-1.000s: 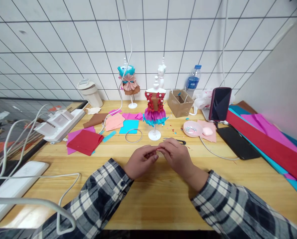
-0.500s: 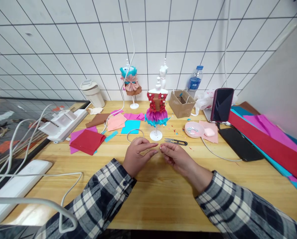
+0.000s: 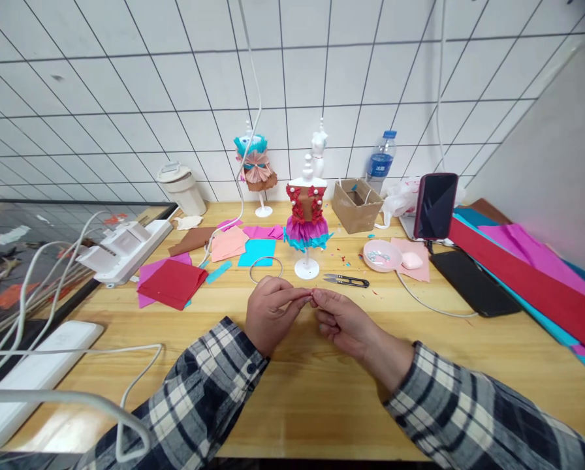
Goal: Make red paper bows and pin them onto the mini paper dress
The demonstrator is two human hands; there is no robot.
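Note:
My left hand (image 3: 274, 314) and my right hand (image 3: 344, 321) meet fingertip to fingertip over the front of the wooden table. Both are pinched closed; whatever sits between the fingertips is too small to make out. Just beyond them stands a small white dress form (image 3: 307, 266) in a brown bodice (image 3: 309, 203) with red ruffles and pearls, over a magenta and turquoise skirt (image 3: 308, 233). Thread snips (image 3: 347, 281) lie to the right of its base. Left of the base is a thin metal ring (image 3: 267, 282).
Paper pieces, including a red sheet (image 3: 172, 283), lie left. A pink dish (image 3: 381, 256) holds small beads. A cardboard box (image 3: 356, 207), water bottle (image 3: 380, 160), propped phone (image 3: 435, 205) and black phone (image 3: 473, 282) stand or lie right. Cables cross by the power strip (image 3: 128, 251).
My left thumb and fingers have closed from a spread pose, and the fingertips of both hands now meet. The view has tilted slightly.

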